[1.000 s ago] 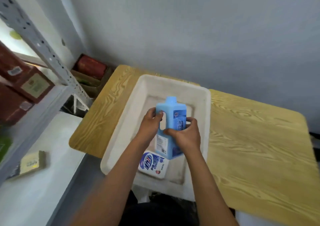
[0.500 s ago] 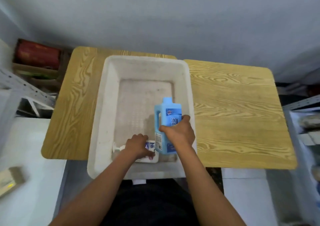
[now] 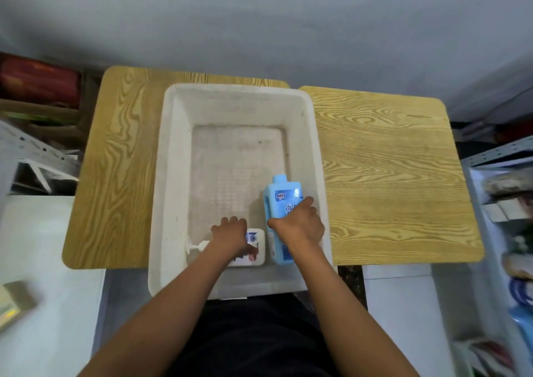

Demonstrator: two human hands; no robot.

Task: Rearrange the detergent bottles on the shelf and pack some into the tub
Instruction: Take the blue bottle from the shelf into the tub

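Two bottles in tub (image 3: 173,174), near end. Right hand (image 3: 300,226) grips blue bottle (image 3: 284,200), against right wall. Left hand (image 3: 230,234) curls over white pump bottle (image 3: 253,247), lying flat. Advice: seat blue snug beside white, keep far floor free for more.

One camera on the person's head looks straight down, close above the white tub (image 3: 173,174) and wooden table (image 3: 389,180).
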